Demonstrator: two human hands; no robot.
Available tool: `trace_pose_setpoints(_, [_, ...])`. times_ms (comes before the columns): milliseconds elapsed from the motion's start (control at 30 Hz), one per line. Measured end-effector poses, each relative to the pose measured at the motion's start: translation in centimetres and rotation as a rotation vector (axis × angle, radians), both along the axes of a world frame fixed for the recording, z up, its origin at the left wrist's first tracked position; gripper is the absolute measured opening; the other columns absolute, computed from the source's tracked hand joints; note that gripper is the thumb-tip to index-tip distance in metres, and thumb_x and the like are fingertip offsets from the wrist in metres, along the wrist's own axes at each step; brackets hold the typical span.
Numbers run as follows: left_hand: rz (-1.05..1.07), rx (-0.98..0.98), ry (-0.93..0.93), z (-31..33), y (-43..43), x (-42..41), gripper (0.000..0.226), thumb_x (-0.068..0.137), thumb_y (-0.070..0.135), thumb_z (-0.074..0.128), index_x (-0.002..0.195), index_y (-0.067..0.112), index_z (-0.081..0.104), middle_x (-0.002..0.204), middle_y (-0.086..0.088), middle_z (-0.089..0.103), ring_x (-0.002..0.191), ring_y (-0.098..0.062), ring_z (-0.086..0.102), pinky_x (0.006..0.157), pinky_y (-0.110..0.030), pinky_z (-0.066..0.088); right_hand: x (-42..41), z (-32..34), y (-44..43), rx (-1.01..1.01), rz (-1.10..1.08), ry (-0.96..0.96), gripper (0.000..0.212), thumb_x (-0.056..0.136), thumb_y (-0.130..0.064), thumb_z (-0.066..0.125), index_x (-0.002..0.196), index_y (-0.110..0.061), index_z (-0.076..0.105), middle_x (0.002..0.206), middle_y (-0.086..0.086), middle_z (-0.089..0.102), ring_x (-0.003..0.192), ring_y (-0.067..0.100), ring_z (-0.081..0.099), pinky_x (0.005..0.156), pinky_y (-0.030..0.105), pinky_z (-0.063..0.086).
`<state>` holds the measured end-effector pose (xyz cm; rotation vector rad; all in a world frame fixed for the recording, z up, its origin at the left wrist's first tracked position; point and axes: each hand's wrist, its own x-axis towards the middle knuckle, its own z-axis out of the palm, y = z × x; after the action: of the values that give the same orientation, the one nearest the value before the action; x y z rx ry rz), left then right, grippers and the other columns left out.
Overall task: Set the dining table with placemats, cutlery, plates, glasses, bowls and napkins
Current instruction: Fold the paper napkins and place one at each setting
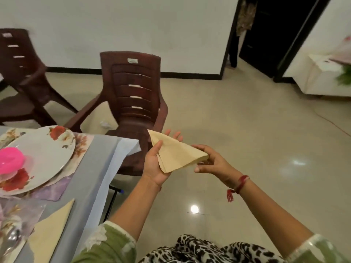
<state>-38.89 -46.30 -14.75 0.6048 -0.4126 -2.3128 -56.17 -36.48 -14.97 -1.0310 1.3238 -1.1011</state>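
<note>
A beige napkin (175,152) folded into a triangle is held in the air past the table's right corner. My left hand (154,164) holds its left side, thumb on top and fingers underneath. My right hand (210,161) pinches its right tip. On the table (98,162) a floral plate (45,158) lies on a floral placemat (80,147), with a pink bowl (11,160) on it. Another folded beige napkin (51,230) lies near the table's front, beside a spoon (11,238) on a second placemat (20,213).
Two dark brown plastic chairs stand beyond the table, one (133,103) just past its corner and one (20,76) at the far left. Shiny tiled floor (247,149) spreads to the right. A white cabinet (322,76) stands at the far right.
</note>
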Motion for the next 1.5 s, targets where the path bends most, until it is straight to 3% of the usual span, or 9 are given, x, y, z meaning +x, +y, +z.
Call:
trace_pose_setpoints(133, [0.117, 0.003, 0.027, 0.0, -3.8, -0.6, 0.041, 0.099, 0.024, 0.035, 0.139, 0.02, 0.046, 0.137, -0.013, 0.054, 0.123, -0.026, 0.055, 0.094, -0.048, 0.051, -0.9, -0.1, -6.7, -0.144, -0.096, -0.026, 0.041, 0.081, 0.011, 0.063, 0.109, -0.018, 0.063, 0.105, 0.007, 0.064, 0.093, 0.011, 0.063, 0.076, 0.023, 0.053])
trace_pose_setpoints(367, [0.336, 0.044, -0.139, -0.9, -11.5, -3.3, 0.048, 0.092, 0.039, 0.05, 0.134, 0.016, 0.051, 0.128, -0.012, 0.061, 0.117, -0.028, 0.058, 0.103, -0.048, 0.041, -5.8, 0.2, -19.1, -0.325, 0.066, 0.197, 0.043, 0.079, 0.018, 0.057, 0.087, -0.022, 0.072, 0.084, -0.011, 0.072, 0.083, 0.003, 0.064, 0.072, 0.015, 0.05])
trace_pose_setpoints(567, [0.45, 0.084, -0.29, -0.2, -18.1, -8.1, 0.029, 0.102, 0.03, 0.038, 0.114, 0.014, 0.06, 0.111, -0.005, 0.067, 0.097, -0.021, 0.065, 0.079, -0.04, 0.05, -10.0, -0.2, -28.6, -0.531, 0.23, 0.349, 0.04, 0.078, 0.014, 0.056, 0.094, -0.018, 0.075, 0.091, 0.0, 0.068, 0.087, 0.007, 0.062, 0.076, 0.018, 0.05])
trace_pose_setpoints(700, [0.545, 0.086, -0.331, -0.5, -21.3, -8.0, 0.032, 0.101, 0.031, 0.038, 0.116, 0.015, 0.06, 0.107, -0.003, 0.071, 0.092, -0.019, 0.07, 0.07, -0.036, 0.054, -10.2, -0.6, -33.3, -0.291, 0.253, 0.11, 0.047, 0.086, 0.016, 0.046, 0.081, -0.021, 0.075, 0.084, -0.01, 0.07, 0.091, 0.015, 0.065, 0.079, 0.033, 0.057])
trace_pose_setpoints(867, [0.729, 0.077, -0.381, -1.1, -24.7, -7.0, 0.029, 0.101, 0.029, 0.041, 0.113, 0.012, 0.062, 0.111, -0.008, 0.07, 0.096, -0.023, 0.069, 0.076, -0.039, 0.054, -8.1, 0.0, -38.8, 0.055, 0.369, -0.176, 0.033, 0.094, 0.005, 0.038, 0.083, -0.008, 0.066, 0.084, 0.003, 0.07, 0.081, 0.014, 0.068, 0.062, 0.024, 0.057])
trace_pose_setpoints(1000, [0.821, 0.079, -0.428, -0.3, -26.8, -5.3, 0.032, 0.102, 0.028, 0.039, 0.114, 0.009, 0.062, 0.112, -0.01, 0.069, 0.1, -0.025, 0.066, 0.086, -0.041, 0.052, -7.6, 0.2, -43.1, 0.044, 0.557, -0.088, 0.025, 0.087, -0.015, 0.048, 0.083, -0.013, 0.072, 0.102, 0.003, 0.07, 0.093, 0.016, 0.065, 0.078, 0.028, 0.055])
trace_pose_setpoints(1133, [0.844, 0.04, -0.47, 1.0, -28.2, -3.2, 0.03, 0.101, 0.027, 0.043, 0.11, 0.009, 0.066, 0.119, -0.011, 0.067, 0.108, -0.026, 0.063, 0.101, -0.043, 0.045, -6.4, 1.8, -48.1, -0.077, 0.516, 0.024, 0.015, 0.093, -0.023, 0.058, 0.088, -0.015, 0.07, 0.095, -0.004, 0.07, 0.098, 0.012, 0.061, 0.091, 0.033, 0.047])
trace_pose_setpoints(1333, [0.839, 0.021, -0.517, 1.5, -29.6, -2.3, 0.039, 0.095, 0.035, 0.05, 0.12, 0.009, 0.062, 0.124, -0.013, 0.064, 0.115, -0.029, 0.06, 0.099, -0.044, 0.046, -1.0, 2.6, -51.3, -0.073, 1.072, 0.138, 0.015, 0.084, -0.02, 0.068, 0.096, -0.011, 0.071, 0.083, 0.004, 0.067, 0.076, 0.013, 0.06, 0.068, 0.015, 0.047])
trace_pose_setpoints(1500, [0.938, 0.045, -0.519, 1.9, -30.2, -1.9, 0.043, 0.102, 0.039, 0.034, 0.115, 0.011, 0.063, 0.113, -0.01, 0.069, 0.104, -0.025, 0.066, 0.093, -0.041, 0.049, 0.9, 1.9, -53.2, -0.007, 1.089, 0.094, 0.007, 0.075, -0.016, 0.077, 0.075, -0.012, 0.071, 0.066, 0.011, 0.06, 0.056, 0.011, 0.054, 0.054, 0.018, 0.045])
